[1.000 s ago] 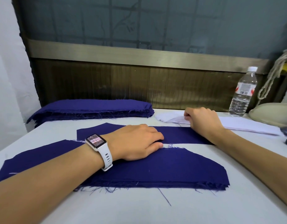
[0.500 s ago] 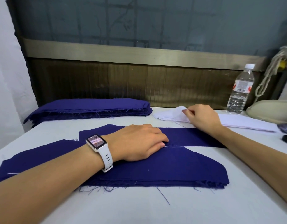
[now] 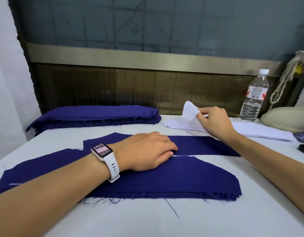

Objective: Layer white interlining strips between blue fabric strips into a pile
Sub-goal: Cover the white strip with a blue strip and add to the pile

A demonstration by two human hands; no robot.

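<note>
A layered pile of blue fabric strips lies in front of me, with a thin white edge showing at its far rim. My left hand rests flat on this pile. Behind it lies a single blue strip. At the back right sits a stack of white interlining strips. My right hand pinches the left end of the top white strip and holds it peeled up off the stack. A thick stack of blue strips sits at the back left.
The white table ends at a brown wall panel behind. A water bottle stands at the back right beside a beige rounded object and a hanging rope. Dark objects lie at the right edge. Loose blue threads trail off the pile's near edge.
My right hand has lifted the end of the top white strip up off the stack. My left hand has stayed on the blue pile.
</note>
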